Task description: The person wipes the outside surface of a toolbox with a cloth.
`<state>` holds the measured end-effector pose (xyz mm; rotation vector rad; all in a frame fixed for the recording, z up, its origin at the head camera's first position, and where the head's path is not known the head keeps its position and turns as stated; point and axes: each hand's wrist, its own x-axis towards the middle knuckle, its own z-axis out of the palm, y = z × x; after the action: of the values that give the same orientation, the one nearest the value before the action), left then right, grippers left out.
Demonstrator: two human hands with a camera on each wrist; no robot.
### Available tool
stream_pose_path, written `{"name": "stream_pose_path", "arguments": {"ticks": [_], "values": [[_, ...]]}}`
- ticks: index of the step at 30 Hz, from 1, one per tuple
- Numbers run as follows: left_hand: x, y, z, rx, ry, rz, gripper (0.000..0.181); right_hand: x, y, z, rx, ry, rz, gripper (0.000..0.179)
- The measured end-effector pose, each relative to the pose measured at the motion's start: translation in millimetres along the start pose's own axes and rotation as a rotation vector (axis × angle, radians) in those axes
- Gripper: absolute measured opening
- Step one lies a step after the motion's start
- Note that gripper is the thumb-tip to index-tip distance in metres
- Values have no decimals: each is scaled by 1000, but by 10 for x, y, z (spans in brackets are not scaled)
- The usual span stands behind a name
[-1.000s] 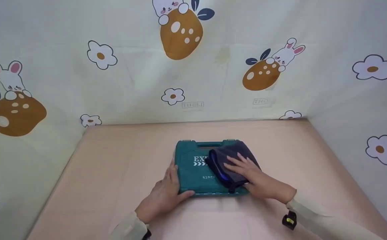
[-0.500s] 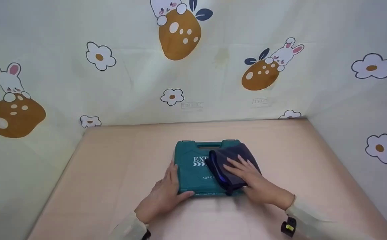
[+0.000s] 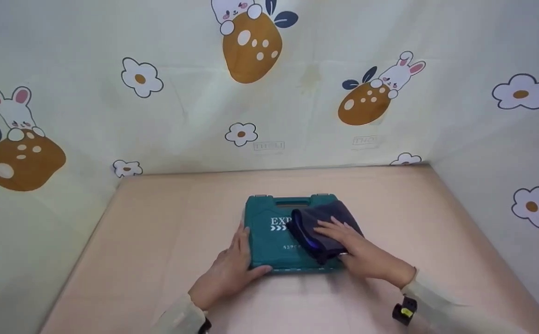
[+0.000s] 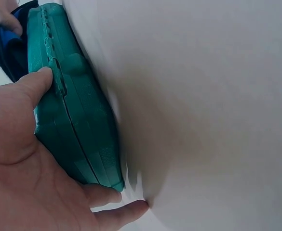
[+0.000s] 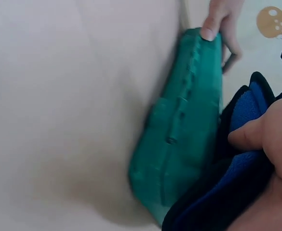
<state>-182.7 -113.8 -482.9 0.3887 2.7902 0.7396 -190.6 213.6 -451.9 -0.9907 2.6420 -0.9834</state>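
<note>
A green plastic case (image 3: pixel 269 253) with white lettering lies on the table, its handle on the far side. My left hand (image 3: pixel 227 271) holds the case's left side. In the left wrist view its thumb (image 4: pixel 37 84) presses near the hinged edge and its fingers lie by the left end. A folded dark cloth (image 3: pixel 318 215) with a blue inner side covers the right part of the case's top. My right hand (image 3: pixel 355 248) lies over that cloth with the fingers spread on top. Its thumb (image 5: pixel 249 134) is tucked into the cloth's fold, as the right wrist view shows.
The pale table surface (image 3: pixel 167 222) spreads around the case. Light fabric walls (image 3: pixel 181 116) printed with rabbits, orange fruit and flowers rise at the back and both sides. A black strap with a yellow-green piece (image 3: pixel 405 311) hangs by the right sleeve.
My right hand and the cloth shift slightly toward me, then back away over the case's top. My left hand and the case stay in place.
</note>
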Motion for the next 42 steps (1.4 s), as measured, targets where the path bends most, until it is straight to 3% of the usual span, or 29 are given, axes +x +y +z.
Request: {"name": "stream_pose_path", "arguments": {"ticks": [7, 18, 26, 31, 38, 42], "values": [[43, -50, -32, -2, -9, 11, 117, 274, -54, -203, 15, 24, 16, 61], [60, -29, -19, 19, -10, 15, 115, 1056, -190, -524, 1, 128, 170, 48], [77, -20, -27, 25, -15, 7, 115, 1624, -291, -420, -99, 142, 204, 43], [82, -21, -38, 13, -28, 7, 114, 1917, -348, -155, -154, 85, 251, 43], [79, -14, -46, -2, -61, -3, 114, 2188, -362, 152, -291, -173, 326, 56], [69, -9, -51, 9, -64, 5, 113, 2254, -341, 182, -281, -202, 413, 59]]}}
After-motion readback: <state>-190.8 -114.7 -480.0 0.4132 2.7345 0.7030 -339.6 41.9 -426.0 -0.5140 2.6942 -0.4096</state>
